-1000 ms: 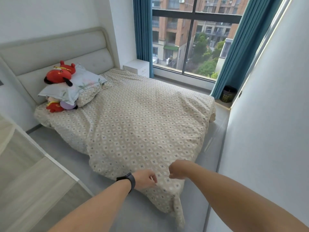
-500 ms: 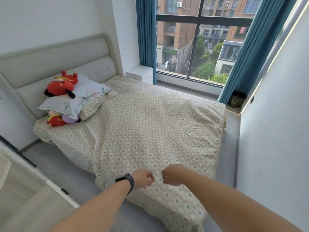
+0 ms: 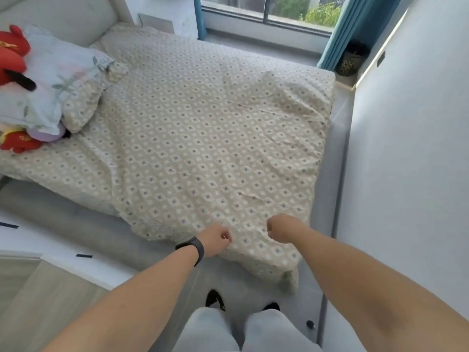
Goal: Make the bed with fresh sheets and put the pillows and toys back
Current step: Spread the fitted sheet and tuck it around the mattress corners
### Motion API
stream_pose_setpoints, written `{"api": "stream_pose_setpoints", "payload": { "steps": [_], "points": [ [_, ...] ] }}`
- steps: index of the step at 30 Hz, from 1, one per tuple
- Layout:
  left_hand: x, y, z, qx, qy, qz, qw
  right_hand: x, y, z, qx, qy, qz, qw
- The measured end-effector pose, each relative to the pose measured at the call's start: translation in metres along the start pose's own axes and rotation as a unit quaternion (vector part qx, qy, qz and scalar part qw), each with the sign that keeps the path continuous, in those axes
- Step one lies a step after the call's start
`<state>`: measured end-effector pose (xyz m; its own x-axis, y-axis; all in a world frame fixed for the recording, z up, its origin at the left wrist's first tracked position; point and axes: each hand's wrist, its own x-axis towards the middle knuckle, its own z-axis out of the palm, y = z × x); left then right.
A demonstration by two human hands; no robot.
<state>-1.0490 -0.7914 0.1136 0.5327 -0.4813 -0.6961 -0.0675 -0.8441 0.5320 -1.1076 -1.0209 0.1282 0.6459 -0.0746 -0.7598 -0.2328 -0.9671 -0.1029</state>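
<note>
Late stage, probably: patterned cover [image 3: 203,138] is spread over the bed, foot corner hanging off toward the floor. Left hand [image 3: 215,240] and right hand [image 3: 279,228] both have fingers clamped on that foot edge. Pillows [image 3: 58,80] and toys [image 3: 12,54] are piled at the bed's head (not arranged yet).

Beige duvet cover [image 3: 203,138] with white diamond print; pale floral pillow [image 3: 58,80]; red plush toy [image 3: 12,54]; teal curtain [image 3: 337,39].
</note>
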Motion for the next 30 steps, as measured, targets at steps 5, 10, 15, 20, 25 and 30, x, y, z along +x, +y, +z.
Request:
{"api": "stream_pose_setpoints", "payload": {
  "steps": [5, 10, 15, 20, 25, 30],
  "points": [
    [0.066, -0.019, 0.008, -0.036, 0.029, -0.037, 0.998, 0.045, 0.015, 0.017, 0.070, 0.049, 0.028, 0.996],
    [0.135, -0.043, 0.051, -0.065, 0.010, -0.079, 0.995, 0.080, 0.033, 0.078, 0.073, 0.038, 0.068, 0.994],
    [0.175, -0.054, 0.112, -0.060, -0.033, -0.077, 0.995, 0.114, 0.046, 0.139, 0.080, 0.024, 0.096, 0.992],
    [0.206, -0.081, 0.167, -0.033, 0.007, -0.097, 0.995, 0.157, 0.058, 0.202, 0.117, 0.070, 0.137, 0.981],
    [0.260, -0.095, 0.195, 0.136, 0.113, -0.005, 0.984, 0.226, 0.086, 0.220, 0.027, 0.193, 0.168, 0.966],
    [0.352, -0.102, 0.233, 0.272, 0.229, 0.135, 0.925, 0.297, 0.122, 0.283, 0.050, 0.245, 0.115, 0.961]
  ]
}}
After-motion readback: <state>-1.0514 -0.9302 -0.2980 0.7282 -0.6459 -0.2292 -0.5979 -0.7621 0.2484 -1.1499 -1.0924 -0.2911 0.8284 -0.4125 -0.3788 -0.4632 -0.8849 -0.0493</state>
